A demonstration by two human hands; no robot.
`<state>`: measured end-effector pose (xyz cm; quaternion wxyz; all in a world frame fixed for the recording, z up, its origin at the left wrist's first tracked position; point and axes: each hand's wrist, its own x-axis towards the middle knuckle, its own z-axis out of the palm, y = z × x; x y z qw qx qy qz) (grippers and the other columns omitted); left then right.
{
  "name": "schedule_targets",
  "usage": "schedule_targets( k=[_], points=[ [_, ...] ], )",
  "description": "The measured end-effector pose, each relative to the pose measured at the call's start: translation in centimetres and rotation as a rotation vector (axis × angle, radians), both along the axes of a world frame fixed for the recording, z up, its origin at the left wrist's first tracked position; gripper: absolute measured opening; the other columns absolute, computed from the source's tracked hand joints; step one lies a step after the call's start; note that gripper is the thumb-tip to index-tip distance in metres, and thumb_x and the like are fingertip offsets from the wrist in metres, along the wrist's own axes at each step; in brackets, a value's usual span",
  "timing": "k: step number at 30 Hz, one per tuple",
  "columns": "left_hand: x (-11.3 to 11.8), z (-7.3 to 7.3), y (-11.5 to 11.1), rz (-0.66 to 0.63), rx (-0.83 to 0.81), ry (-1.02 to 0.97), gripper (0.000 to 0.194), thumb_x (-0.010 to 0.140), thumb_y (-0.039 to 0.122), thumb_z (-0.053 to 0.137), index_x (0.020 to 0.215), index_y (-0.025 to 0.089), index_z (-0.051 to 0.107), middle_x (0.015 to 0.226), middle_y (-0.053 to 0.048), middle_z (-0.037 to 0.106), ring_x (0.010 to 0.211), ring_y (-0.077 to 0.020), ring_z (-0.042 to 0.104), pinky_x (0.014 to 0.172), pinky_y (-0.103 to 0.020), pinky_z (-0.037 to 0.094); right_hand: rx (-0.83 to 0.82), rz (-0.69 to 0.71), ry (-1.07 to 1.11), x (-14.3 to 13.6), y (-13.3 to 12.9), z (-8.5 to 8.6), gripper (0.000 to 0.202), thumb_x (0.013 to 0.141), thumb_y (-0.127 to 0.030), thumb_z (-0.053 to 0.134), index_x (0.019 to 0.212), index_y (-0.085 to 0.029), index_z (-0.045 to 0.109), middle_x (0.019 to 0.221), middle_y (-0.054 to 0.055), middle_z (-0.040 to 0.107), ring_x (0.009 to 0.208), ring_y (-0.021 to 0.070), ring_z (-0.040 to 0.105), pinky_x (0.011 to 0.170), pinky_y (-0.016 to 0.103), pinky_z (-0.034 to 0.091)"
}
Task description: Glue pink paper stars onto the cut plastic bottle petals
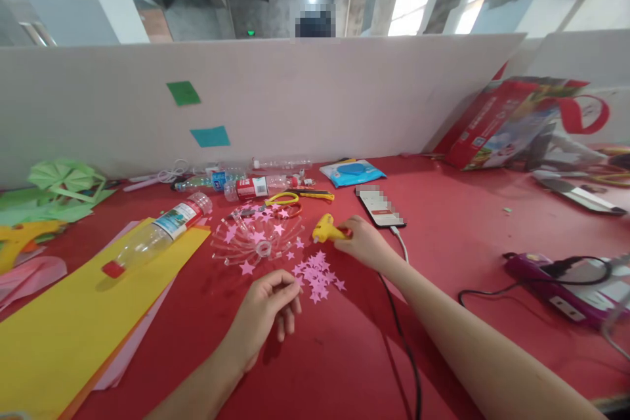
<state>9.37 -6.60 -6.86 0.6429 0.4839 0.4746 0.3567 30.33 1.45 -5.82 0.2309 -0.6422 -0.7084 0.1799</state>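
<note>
So the yellow glue gun (327, 230) is clamped in the right hand (363, 244), down on the red table (467, 223) just past the pile of pink paper stars (317, 277). It's small and stubby, with a black cord trailing back. Left hand (268, 308) has its fingertips pinched together right at the edge of that pile; can't tell if there's a star in them. The clear cut-bottle dish (258, 239) beside the gun has a few pink stars on it. A plastic bottle (157, 233) lies on yellow paper (73, 321).
</note>
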Motion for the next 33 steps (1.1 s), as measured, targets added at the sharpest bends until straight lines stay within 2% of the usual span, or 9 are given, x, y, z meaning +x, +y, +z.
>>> schedule_targets(
  k=[4,7,9,11,16,19,22,26,33],
  points=[
    [-0.3,0.0,0.0,0.076,-0.053,-0.07,0.022,0.077,0.036,0.059,0.073,0.017,0.051,0.063,0.003,0.059,0.039,-0.0034,0.048,0.032,-0.013,0.03,-0.035,0.077,0.281,-0.4,-1.5,1.8,0.029,0.082,-0.026,0.038,0.105,-0.015,0.051,0.066,-0.003,0.05,0.055,0.012,0.052,0.054,0.023,0.041],
    [-0.2,0.2,0.1,0.103,-0.047,-0.092,0.022,0.078,0.037,0.059,0.071,0.017,0.05,0.065,0.003,0.06,0.038,-0.0037,0.048,0.031,-0.014,0.031,-0.085,0.193,0.711,-0.9,-3.2,3.1,0.028,0.073,-0.033,0.057,0.097,-0.019,0.05,0.062,-0.006,0.04,0.049,0.0089,0.04,0.047,0.021,0.035],
    [-0.2,0.4,0.0,0.129,-0.023,-0.093,0.024,0.078,0.038,0.058,0.071,0.017,0.049,0.067,0.002,0.061,0.037,-0.0041,0.048,0.03,-0.014,0.03,-0.089,0.236,0.811,-1.2,-4.3,3.3,0.029,0.07,-0.036,0.064,0.091,-0.021,0.052,0.063,-0.006,0.042,0.049,0.0084,0.037,0.046,0.022,0.033],
    [-0.3,0.6,-0.3,0.146,0.03,-0.074,0.025,0.078,0.041,0.056,0.072,0.018,0.048,0.065,0.003,0.06,0.034,-0.0043,0.047,0.029,-0.015,0.029,-0.108,0.305,0.85,-1.1,-5.1,3.0,0.028,0.07,-0.04,0.061,0.089,-0.021,0.054,0.065,-0.002,0.048,0.052,0.0111,0.042,0.047,0.025,0.035],
    [-0.8,1.8,-2.1,0.155,0.298,0.024,0.028,0.086,0.045,0.049,0.073,0.02,0.049,0.055,0.004,0.055,0.031,-0.0034,0.04,0.032,-0.016,0.027,-0.156,0.357,0.843,-0.7,-6.8,1.8,0.027,0.077,-0.046,0.055,0.087,-0.021,0.059,0.066,0.002,0.054,0.057,0.0163,0.051,0.053,0.03,0.044],
    [-1.3,2.9,-2.5,0.349,0.404,0.077,0.022,0.087,0.042,0.049,0.079,0.021,0.052,0.056,0.004,0.054,0.037,-0.0056,0.044,0.035,-0.018,0.033,-0.061,0.41,0.745,-1.1,-7.7,2.0,0.028,0.081,-0.049,0.052,0.087,-0.024,0.061,0.081,0.006,0.063,0.071,0.0209,0.059,0.065,0.034,0.05],
    [-1.9,3.6,-1.9,0.467,0.461,0.142,0.02,0.089,0.038,0.047,0.078,0.022,0.051,0.058,0.004,0.055,0.039,-0.0056,0.044,0.038,-0.017,0.036,0.087,0.535,0.557,-2.0,-8.2,2.9,0.026,0.083,-0.05,0.052,0.081,-0.027,0.063,0.079,0.006,0.064,0.072,0.0222,0.06,0.066,0.035,0.051],
    [-2.3,3.4,-1.0,0.417,0.5,0.232,0.019,0.09,0.039,0.044,0.082,0.022,0.05,0.059,0.005,0.056,0.038,-0.0059,0.045,0.037,-0.017,0.036,0.136,0.558,0.421,-3.0,-8.4,3.5,0.032,0.086,-0.054,0.046,0.076,-0.03,0.065,0.068,0.006,0.061,0.063,0.0215,0.059,0.059,0.034,0.049],
    [-2.1,2.6,-1.0,0.347,0.516,0.272,0.018,0.092,0.038,0.041,0.086,0.022,0.047,0.063,0.005,0.055,0.041,-0.0055,0.047,0.04,-0.017,0.04,0.202,0.538,0.372,-2.9,-8.0,2.4,0.036,0.087,-0.053,0.044,0.071,-0.027,0.062,0.064,0.004,0.056,0.058,0.0191,0.055,0.058,0.033,0.049]
  ],
)
